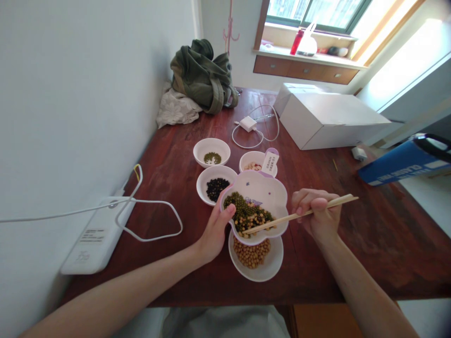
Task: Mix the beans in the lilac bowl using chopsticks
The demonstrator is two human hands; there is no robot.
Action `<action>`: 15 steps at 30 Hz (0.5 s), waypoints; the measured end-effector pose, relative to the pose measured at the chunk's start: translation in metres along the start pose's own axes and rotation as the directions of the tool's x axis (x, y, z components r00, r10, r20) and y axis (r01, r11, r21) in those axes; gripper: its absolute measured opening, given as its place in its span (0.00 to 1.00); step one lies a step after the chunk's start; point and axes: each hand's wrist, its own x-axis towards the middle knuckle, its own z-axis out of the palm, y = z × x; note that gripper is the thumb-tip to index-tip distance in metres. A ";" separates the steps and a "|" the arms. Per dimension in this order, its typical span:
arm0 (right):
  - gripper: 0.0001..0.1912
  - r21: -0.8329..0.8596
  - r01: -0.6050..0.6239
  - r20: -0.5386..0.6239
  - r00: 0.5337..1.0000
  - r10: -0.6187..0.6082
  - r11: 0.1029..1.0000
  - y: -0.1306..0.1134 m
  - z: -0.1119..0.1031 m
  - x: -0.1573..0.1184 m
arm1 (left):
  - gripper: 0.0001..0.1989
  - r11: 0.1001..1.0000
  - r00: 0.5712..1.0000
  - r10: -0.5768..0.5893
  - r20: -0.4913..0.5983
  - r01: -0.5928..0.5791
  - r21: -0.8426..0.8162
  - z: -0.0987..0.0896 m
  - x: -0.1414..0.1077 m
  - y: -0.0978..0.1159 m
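My left hand (pixel 215 232) grips the left rim of a flower-shaped bowl (pixel 273 199) and holds it tilted above the table. Green, yellow and dark beans (pixel 251 215) lie mixed in its lower left part. With closed fingers my right hand (pixel 317 213) holds a pair of chopsticks (pixel 289 218), their tips among these beans. Partly under the bowl stands a white bowl of soybeans (pixel 252 255). Behind it are a bowl of black beans (pixel 215 188), a bowl with a few green beans (pixel 212 157) and a bowl of pale pieces (pixel 252 166), partly covered by the tilted bowl.
A white power bank (pixel 97 239) with a looped cable lies at the left wall. Further back are a charger (pixel 248 123), a green bag (pixel 204 77) and a white box (pixel 327 115). A blue bottle (pixel 398 162) is at the right of the wooden table (pixel 380 239).
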 end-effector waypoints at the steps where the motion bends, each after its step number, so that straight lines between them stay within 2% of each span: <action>1: 0.30 0.001 -0.004 0.001 1.000 0.004 1.000 0.000 0.000 0.000 | 0.30 1.000 1.000 0.002 0.000 -0.002 0.000 0.000 0.000 0.000; 15: 0.27 0.013 -0.033 -0.040 0.999 0.033 0.999 -0.003 0.003 0.000 | 0.28 1.000 1.000 -0.012 0.002 0.012 -0.015 0.001 0.000 0.001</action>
